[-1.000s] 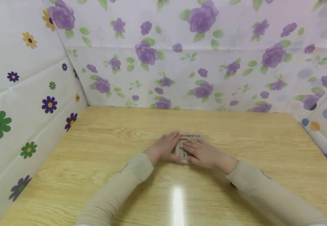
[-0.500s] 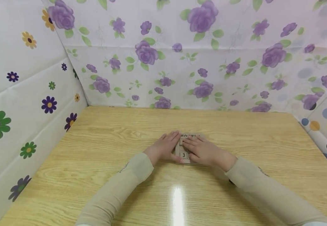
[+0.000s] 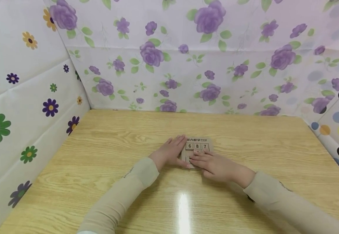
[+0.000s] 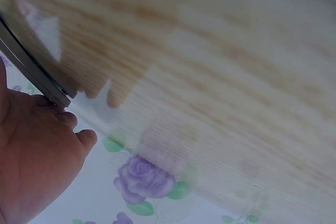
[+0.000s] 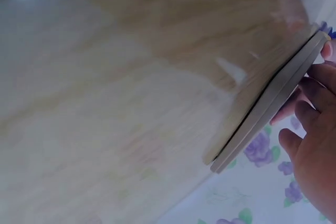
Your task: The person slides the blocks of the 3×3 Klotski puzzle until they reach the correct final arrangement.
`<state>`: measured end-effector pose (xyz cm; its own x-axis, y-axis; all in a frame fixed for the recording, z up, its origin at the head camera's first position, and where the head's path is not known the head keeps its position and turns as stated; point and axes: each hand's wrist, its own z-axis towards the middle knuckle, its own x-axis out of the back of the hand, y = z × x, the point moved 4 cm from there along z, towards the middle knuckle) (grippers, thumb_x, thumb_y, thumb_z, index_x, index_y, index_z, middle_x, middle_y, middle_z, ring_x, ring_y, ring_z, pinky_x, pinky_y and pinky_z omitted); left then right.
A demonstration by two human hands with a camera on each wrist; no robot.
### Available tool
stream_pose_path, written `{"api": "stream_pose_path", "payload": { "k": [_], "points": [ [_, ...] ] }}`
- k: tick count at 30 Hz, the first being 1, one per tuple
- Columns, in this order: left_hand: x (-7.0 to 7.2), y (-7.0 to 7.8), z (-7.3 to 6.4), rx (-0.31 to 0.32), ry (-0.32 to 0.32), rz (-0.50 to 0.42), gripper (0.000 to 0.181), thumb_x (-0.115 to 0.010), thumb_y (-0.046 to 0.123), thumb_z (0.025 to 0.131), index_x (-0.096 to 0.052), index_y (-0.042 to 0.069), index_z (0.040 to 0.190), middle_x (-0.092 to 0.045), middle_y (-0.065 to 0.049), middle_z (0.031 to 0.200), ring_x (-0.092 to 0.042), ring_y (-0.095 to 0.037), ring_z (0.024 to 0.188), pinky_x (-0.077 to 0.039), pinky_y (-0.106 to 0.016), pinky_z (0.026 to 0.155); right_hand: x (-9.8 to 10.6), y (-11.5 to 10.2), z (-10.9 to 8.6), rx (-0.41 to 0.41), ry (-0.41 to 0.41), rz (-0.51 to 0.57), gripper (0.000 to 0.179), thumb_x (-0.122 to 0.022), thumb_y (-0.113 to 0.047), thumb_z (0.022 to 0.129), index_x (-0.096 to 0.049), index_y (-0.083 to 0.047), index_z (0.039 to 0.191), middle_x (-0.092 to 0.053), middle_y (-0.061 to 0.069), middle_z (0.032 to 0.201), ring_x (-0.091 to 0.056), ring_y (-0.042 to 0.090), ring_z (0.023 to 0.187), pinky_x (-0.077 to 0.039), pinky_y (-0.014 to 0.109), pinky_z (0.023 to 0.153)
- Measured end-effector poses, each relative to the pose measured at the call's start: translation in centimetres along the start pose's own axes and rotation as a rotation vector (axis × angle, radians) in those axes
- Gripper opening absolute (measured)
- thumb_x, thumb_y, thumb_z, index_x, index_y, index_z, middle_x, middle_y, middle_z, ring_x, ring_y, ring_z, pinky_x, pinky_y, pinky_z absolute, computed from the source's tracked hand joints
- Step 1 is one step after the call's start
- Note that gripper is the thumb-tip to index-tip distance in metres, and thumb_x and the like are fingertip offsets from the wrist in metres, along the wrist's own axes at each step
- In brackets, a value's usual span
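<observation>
- Over on the number board's right side, we see the right hand, fingers stretched out nearly straight, tips down on the lower-left of the board, covering several tiles!
- Across from it, the left hand braces the board's left side, fingers extended towards the top corner, thumb spread to the bottom edge, gripping nothing in a fist.
- Between the two sits the number board, face up on the table, dark lettering along its far edge.
- Top row, easy to read from here: the 6 tile, the 8 tile, the 7 tile, side by side. Below the 6, a bare slot; the numbers under the right fingers are hidden.
- Back along the arms, a beige left sleeve and matching right sleeve.
- Underneath it all, the glossy wood-grain table, a bright glare streak on its near part.
- Behind, the purple-rose cloth; to the left, the daisy-print cloth; to the right, coloured dots.
</observation>
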<state>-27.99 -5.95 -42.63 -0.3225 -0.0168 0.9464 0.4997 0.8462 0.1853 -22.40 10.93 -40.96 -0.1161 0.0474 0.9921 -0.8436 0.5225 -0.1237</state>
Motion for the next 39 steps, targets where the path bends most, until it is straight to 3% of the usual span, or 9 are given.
{"api": "stream_pose_path", "payload": {
  "k": [11,18,25,31,39],
  "points": [
    [-0.2,0.1,0.1,0.001,-0.008,-0.009,0.115,-0.058,0.072,0.075,0.0,0.011,0.154,0.005,-0.005,0.161,0.004,-0.019,0.148,-0.002,-0.039,0.121,0.0,1.3,1.1,-0.052,0.019,-0.074,0.047,-0.043,-0.021,0.096,-0.047,-0.003,0.14,-0.044,0.012,0.146,-0.035,0.03,0.139,-0.028,0.052,0.114],
    [-0.1,0.2,-0.1,-0.002,-0.007,-0.02,0.115,-0.059,0.071,0.075,-0.001,0.011,0.154,0.004,-0.005,0.161,0.003,-0.018,0.148,-0.002,-0.039,0.121,0.1,1.4,1.2,-0.108,-0.028,-0.013,0.049,-0.04,-0.021,0.098,-0.042,-0.002,0.143,-0.038,0.012,0.15,-0.028,0.031,0.142,-0.023,0.053,0.116],
    [0.1,0.2,-0.2,-0.005,0.0,-0.004,0.115,-0.06,0.07,0.076,-0.002,0.009,0.154,0.003,-0.006,0.161,0.002,-0.019,0.148,-0.003,-0.039,0.121,0.4,1.2,-0.2,-0.131,-0.044,0.03,0.048,-0.041,-0.02,0.098,-0.042,-0.001,0.142,-0.038,0.014,0.15,-0.027,0.035,0.142,-0.022,0.056,0.115],
    [0.2,0.2,-0.2,-0.005,0.002,0.001,0.116,-0.06,0.071,0.075,-0.001,0.009,0.154,0.003,-0.006,0.161,0.002,-0.019,0.148,-0.002,-0.039,0.121,0.6,0.7,-1.7,-0.132,-0.029,0.006,0.047,-0.044,-0.018,0.096,-0.045,0.0,0.14,-0.041,0.016,0.148,-0.031,0.035,0.14,-0.025,0.056,0.114],
    [0.2,0.2,-0.2,-0.009,0.018,0.004,0.115,-0.06,0.071,0.075,-0.004,0.009,0.154,0.001,-0.006,0.161,0.0,-0.02,0.148,-0.004,-0.039,0.121,0.4,0.0,-1.6,-0.116,-0.016,-0.049,0.049,-0.046,-0.02,0.095,-0.045,-0.001,0.14,-0.042,0.012,0.147,-0.033,0.033,0.139,-0.026,0.054,0.114]
  ]
}}
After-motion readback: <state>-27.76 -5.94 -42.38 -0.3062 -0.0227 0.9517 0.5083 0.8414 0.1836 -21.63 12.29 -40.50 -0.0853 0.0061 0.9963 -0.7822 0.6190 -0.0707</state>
